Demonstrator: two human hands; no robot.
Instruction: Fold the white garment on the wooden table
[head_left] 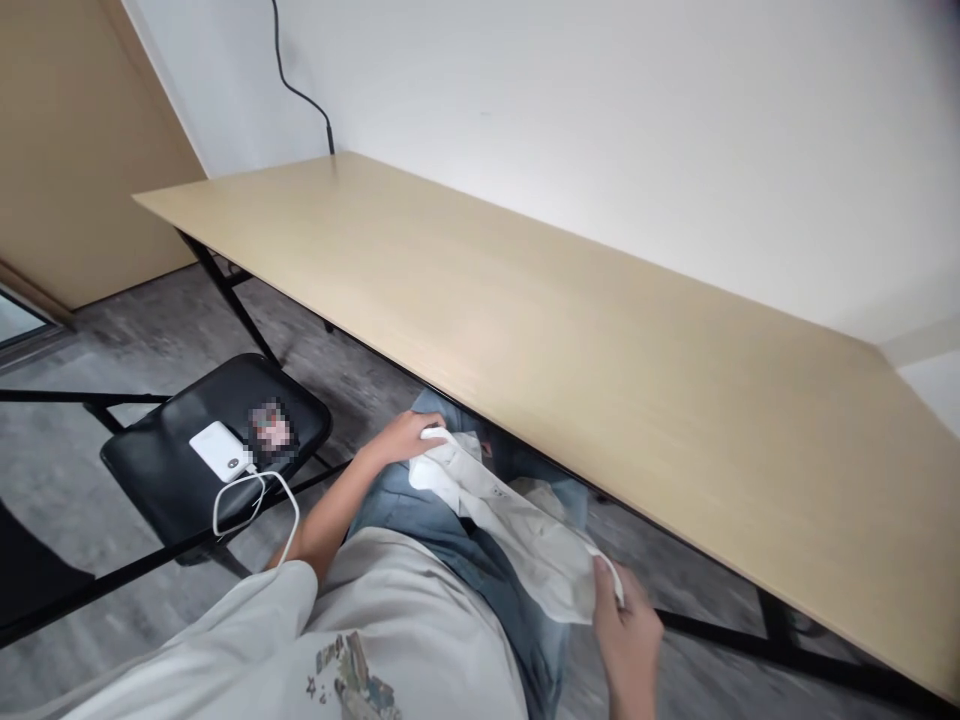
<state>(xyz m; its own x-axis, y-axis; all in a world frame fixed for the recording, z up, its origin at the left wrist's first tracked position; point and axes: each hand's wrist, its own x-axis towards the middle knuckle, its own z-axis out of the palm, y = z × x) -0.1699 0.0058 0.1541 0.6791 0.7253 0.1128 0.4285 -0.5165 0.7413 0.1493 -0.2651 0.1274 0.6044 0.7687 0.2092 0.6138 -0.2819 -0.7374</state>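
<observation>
A white, thin cloth-like piece (pixel 517 520) is stretched between my two hands over my lap; its exact kind does not show. My left hand (pixel 411 437) pinches its upper left end, close to the table's front edge. At the lower right end, my right hand (pixel 626 615) grips the other side, fingers closed on the rim. The piece sags a little in the middle and looks creased. Below it are my blue jeans (pixel 442 510).
A long light wood table (pixel 570 330) stands before me against a white wall. To the left, a black folding chair (pixel 157 490) bears a white power bank (pixel 220 450) with a white cable (pixel 289 500) running towards my left arm. A black cord (pixel 300 95) hangs behind the table.
</observation>
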